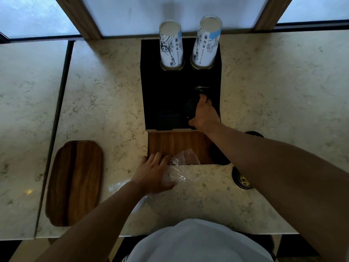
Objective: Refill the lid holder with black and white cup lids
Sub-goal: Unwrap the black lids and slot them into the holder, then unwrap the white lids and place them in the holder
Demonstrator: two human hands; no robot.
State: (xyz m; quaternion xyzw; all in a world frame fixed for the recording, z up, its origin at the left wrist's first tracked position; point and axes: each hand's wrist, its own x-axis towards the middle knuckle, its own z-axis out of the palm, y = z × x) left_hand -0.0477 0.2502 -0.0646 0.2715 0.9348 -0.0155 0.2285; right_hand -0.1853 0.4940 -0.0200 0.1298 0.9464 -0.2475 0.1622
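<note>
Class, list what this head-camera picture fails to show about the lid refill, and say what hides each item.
- Black lids under the right hand: number unclear; dark on the dark lid holder.
- Plastic bag contents: hidden by creased film and the left hand.
- Dark round objects near the counter edge: mostly covered by the right forearm.

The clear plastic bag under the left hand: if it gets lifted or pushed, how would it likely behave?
The clear plastic bag looks thin and crumpled, so it would probably flop and crinkle, not hold shape. It seems nearly empty, so likely very light. Lying on polished marble counter beneath the left hand, it might slide easily.
</note>
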